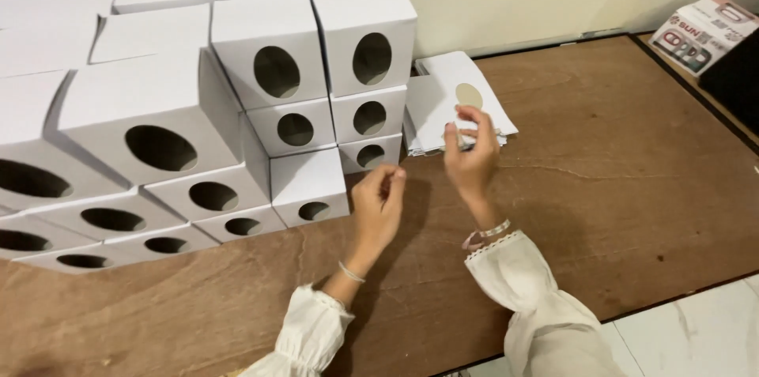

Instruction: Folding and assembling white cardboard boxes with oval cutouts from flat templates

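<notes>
Large part of the work apparently done: many folded white boxes point(269, 69), each with an oval window cut in its front, stacked several rows high and deep, filling the worktop point(632, 187) left of the pile of flat blanks point(462, 104). Remaining, judging by that pile: only a thin sheaf of unfolded white card blanks, lying just right of the box stack and touching its lowest boxes, topmost blank showing an oval hole with brown wood behind it. Right hand point(473, 157) raised directly over the near edge of the pile, thumb and forefinger pinched on the edge of the top blank, grip closed on it though only lightly. Left hand point(379, 205) just left of the pile and in front of the lowest boxes, fingers curled loosely inward, holding nothing visible, grip empty. Well to the right of the pile, at the far corner by the wall, one printed carton point(704, 33), white with red and dark panels, standing tilted beside a black thing only partly in view.
</notes>
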